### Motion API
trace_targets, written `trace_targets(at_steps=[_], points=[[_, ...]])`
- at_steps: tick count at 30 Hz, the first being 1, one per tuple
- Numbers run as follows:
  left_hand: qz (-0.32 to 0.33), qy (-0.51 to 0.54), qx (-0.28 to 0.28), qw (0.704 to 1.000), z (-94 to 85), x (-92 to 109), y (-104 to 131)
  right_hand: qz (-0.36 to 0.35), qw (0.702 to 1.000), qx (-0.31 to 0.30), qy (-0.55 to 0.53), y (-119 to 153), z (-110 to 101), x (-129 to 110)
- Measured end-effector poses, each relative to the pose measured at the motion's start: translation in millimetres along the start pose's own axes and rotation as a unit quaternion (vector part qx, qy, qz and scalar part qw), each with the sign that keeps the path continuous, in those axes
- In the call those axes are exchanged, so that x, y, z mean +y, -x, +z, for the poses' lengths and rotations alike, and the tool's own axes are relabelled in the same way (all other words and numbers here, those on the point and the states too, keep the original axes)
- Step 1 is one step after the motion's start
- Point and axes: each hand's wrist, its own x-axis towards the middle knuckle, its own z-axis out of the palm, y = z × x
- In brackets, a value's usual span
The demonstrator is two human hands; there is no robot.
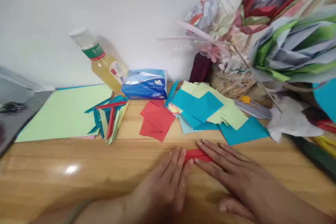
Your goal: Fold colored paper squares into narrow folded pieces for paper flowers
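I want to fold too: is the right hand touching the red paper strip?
Touching: in the head view, the right hand lays its fingers over the right end of the red paper strip.

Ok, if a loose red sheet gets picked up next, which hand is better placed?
Left hand, probably: it's nearer the red sheets, at the left end of the red strip; the right hand lies farther off, over its other end.
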Motion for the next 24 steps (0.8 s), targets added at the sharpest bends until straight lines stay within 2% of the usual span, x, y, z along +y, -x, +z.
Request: trace_targets(at_steps=[8,14,17,19,22,24], points=[[-0.017,0.021,0.012,1.000,-2.0,-2.2,-2.2,0.016,0.999,0.013,-0.042,0.9,-1.2,3.6],[-0.035,0.038,0.038,0.998,-0.9,-3.8,-3.2,0.024,0.999,0.022,-0.006,4.9,-8.8,17.4],[-0.020,0.028,0.037,0.999,-1.3,-4.5,-3.0,0.007,0.999,0.038,0.015,8.0,-12.6,21.2],[0.001,0.018,0.030,0.999,-2.4,-5.0,-3.3,0.004,0.997,0.076,0.028,8.6,-15.5,19.4],[0.026,0.004,0.025,0.999,-4.2,-5.5,-3.9,0.018,0.985,0.170,0.029,3.4,-16.7,8.9],[0.031,0.001,0.025,0.999,-4.3,-5.8,-4.3,0.030,0.979,0.202,0.021,-3.8,-13.3,-0.3]])
